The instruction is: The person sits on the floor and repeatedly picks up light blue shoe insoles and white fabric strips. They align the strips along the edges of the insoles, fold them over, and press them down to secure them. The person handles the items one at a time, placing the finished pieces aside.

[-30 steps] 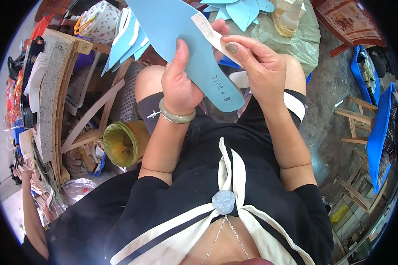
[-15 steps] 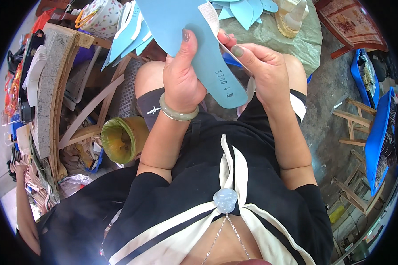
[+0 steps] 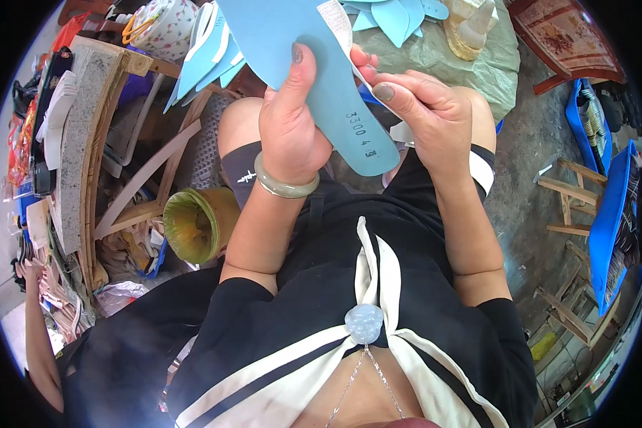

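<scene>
Between left fingers (image 3: 364, 58) curled beneath and thumb (image 3: 299, 70) on top, gripping a blue sole-shaped sheet (image 3: 328, 100); to their right, pinching a pale strip (image 3: 334, 18) along the sheet's edge between pressed-together right fingers (image 3: 422, 87), with blue pieces (image 3: 401, 20) beyond.

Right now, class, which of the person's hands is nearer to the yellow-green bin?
Left. The left hand, on the blue flat piece, is up and right of the bin in the picture; the right hand, at the piece's right edge, is farther right.
</scene>
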